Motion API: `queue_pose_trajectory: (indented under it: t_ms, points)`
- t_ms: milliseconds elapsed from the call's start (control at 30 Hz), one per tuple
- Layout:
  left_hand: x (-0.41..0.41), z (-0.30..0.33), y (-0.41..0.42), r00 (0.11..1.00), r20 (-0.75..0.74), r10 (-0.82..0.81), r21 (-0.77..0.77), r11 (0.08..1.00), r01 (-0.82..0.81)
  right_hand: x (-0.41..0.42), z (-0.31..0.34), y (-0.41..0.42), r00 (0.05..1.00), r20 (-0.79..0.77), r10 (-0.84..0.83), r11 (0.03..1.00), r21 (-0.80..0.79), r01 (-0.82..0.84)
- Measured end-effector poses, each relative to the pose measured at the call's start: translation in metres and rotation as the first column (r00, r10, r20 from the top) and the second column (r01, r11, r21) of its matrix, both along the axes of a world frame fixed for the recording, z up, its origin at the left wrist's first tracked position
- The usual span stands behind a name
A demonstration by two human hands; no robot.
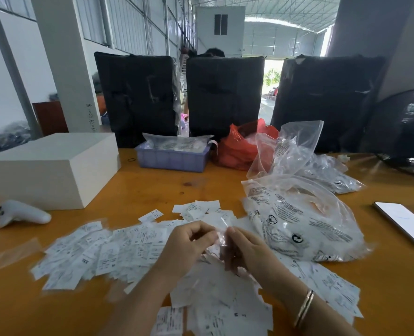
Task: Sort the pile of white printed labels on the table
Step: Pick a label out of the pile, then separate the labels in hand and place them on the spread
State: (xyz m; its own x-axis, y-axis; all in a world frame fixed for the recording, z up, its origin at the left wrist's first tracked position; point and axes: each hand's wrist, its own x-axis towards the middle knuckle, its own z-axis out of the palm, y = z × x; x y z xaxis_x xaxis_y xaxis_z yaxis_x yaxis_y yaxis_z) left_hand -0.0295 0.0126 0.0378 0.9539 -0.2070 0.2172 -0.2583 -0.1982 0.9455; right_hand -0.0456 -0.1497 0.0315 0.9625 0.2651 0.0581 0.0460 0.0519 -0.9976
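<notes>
A: Looking at your left hand point(189, 241) and your right hand point(243, 246), I think both pinch one small clear plastic sleeve point(221, 232) between them. The fingers are curled close together on it. It is blurry, so I cannot tell if a label is inside.

B: Where are the labels point(108, 253)?

A: The pile lies on the orange table point(152, 190), all around your hands. Most of it spreads out to the left of your hands. Some lie just behind your hands, and more sit in front of them, near your wrists. The big clear bag point(305, 221) is just to the right of the pile and touches it.

B: How will they feel?

A: I think they are very light and thin, like paper. They bend easily and could tear or crease. They lie on top of each other, so two may stick together. A puff of air could move them.

B: So how should you pick one up?

A: Pinch one by its edge or corner with your thumb and one finger. If it lies flat, slide it off the pile first. Hold it softly.
</notes>
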Motion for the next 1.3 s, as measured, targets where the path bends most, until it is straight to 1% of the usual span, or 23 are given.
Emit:
queue_pose_trajectory:
  t_ms: [67, 167, 233, 300, 333, 400, 467, 500, 567, 600, 667, 700, 733, 767, 800, 833, 867, 900, 967, 1033, 1167, 1233, 1300]
  points:
    - [0.0, -0.001, -0.001, 0.999, 0.023, 0.038, 0.009, 0.999, -0.039, 0.001, 0.001, 0.001, 0.998, 0.05, -0.043, 0.999, -0.03, 0.045]
    - [0.002, -0.003, 0.0, 0.993, 0.04, 0.114, 0.018, 0.993, -0.115, 0.002, 0.001, -0.001, 0.988, 0.087, -0.131, 0.991, -0.017, 0.133]
    - [0.004, -0.004, 0.002, 0.991, 0.042, 0.129, 0.039, 0.991, -0.131, 0.002, 0.0, -0.002, 0.978, 0.146, -0.151, 0.977, -0.127, 0.17]
    - [0.004, -0.004, 0.003, 0.989, 0.053, 0.141, 0.075, 0.987, -0.144, 0.003, 0.0, -0.001, 0.952, 0.226, -0.205, 0.931, -0.256, 0.262]
    - [0.005, -0.005, 0.004, 0.99, 0.051, 0.135, 0.088, 0.986, -0.139, 0.004, 0.0, -0.001, 0.938, 0.245, -0.247, 0.913, -0.266, 0.31]
    - [0.005, -0.004, 0.005, 0.995, 0.018, 0.096, 0.101, 0.99, -0.098, 0.008, 0.001, -0.002, 0.934, 0.194, -0.299, 0.924, -0.186, 0.334]
    - [0.006, -0.003, 0.006, 0.998, -0.027, 0.049, 0.089, 0.995, -0.047, 0.01, 0.004, -0.005, 0.946, 0.124, -0.3, 0.945, -0.097, 0.312]
    - [0.006, -0.002, 0.007, 0.999, -0.052, 0.017, 0.071, 0.997, -0.013, 0.01, 0.006, -0.005, 0.95, 0.114, -0.29, 0.949, -0.095, 0.301]
    - [0.005, 0.001, 0.008, 0.994, -0.082, -0.069, 0.051, 0.996, 0.073, 0.012, 0.007, -0.006, 0.958, 0.156, -0.241, 0.946, -0.184, 0.268]
    - [0.004, 0.002, 0.008, 0.992, -0.073, -0.098, 0.069, 0.992, 0.103, 0.012, 0.007, -0.005, 0.96, 0.194, -0.202, 0.936, -0.249, 0.248]
    - [0.004, 0.001, 0.006, 0.994, -0.042, -0.098, 0.148, 0.984, 0.103, 0.013, 0.006, -0.002, 0.952, 0.272, -0.141, 0.905, -0.355, 0.236]
    - [0.004, 0.001, 0.006, 0.997, -0.034, -0.064, 0.172, 0.983, 0.069, 0.013, 0.006, 0.0, 0.943, 0.307, -0.129, 0.894, -0.376, 0.244]
    - [0.004, 0.001, 0.006, 0.999, -0.034, -0.013, 0.168, 0.986, 0.019, 0.013, 0.006, 0.001, 0.933, 0.332, -0.136, 0.898, -0.356, 0.258]
    - [0.005, 0.001, 0.006, 0.998, -0.047, 0.046, 0.132, 0.99, -0.04, 0.013, 0.006, 0.001, 0.924, 0.339, -0.177, 0.913, -0.294, 0.283]
    - [0.007, 0.0, 0.007, 0.992, -0.077, 0.104, 0.066, 0.993, -0.099, 0.014, 0.005, -0.001, 0.911, 0.334, -0.243, 0.919, -0.22, 0.326]
    - [0.009, 0.0, 0.009, 0.98, -0.128, 0.151, -0.027, 0.987, -0.156, 0.015, 0.004, -0.004, 0.891, 0.329, -0.313, 0.906, -0.177, 0.384]
    - [0.01, 0.0, 0.01, 0.965, -0.186, 0.182, -0.126, 0.97, -0.207, 0.017, 0.003, -0.008, 0.863, 0.343, -0.371, 0.871, -0.195, 0.452]
    - [0.011, 0.001, 0.011, 0.95, -0.241, 0.2, -0.208, 0.945, -0.252, 0.019, 0.001, -0.012, 0.836, 0.382, -0.394, 0.813, -0.28, 0.511]
    - [0.013, 0.001, 0.012, 0.92, -0.327, 0.215, -0.321, 0.891, -0.322, 0.022, -0.006, -0.016, 0.826, 0.474, -0.306, 0.674, -0.504, 0.539]
    - [0.014, 0.0, 0.014, 0.903, -0.372, 0.216, -0.382, 0.851, -0.361, 0.023, -0.013, -0.014, 0.843, 0.501, -0.198, 0.582, -0.632, 0.512]
    - [0.014, 0.0, 0.016, 0.899, -0.383, 0.213, -0.372, 0.855, -0.361, 0.023, -0.021, -0.003, 0.837, 0.543, -0.066, 0.453, -0.731, 0.51]
    - [0.015, 0.0, 0.016, 0.9, -0.392, 0.192, -0.416, 0.836, -0.359, 0.025, -0.022, 0.001, 0.817, 0.577, 0.012, 0.395, -0.753, 0.526]
    - [0.016, 0.0, 0.017, 0.905, -0.395, 0.16, -0.472, 0.809, -0.349, 0.026, -0.022, 0.003, 0.792, 0.609, 0.047, 0.347, -0.753, 0.559]
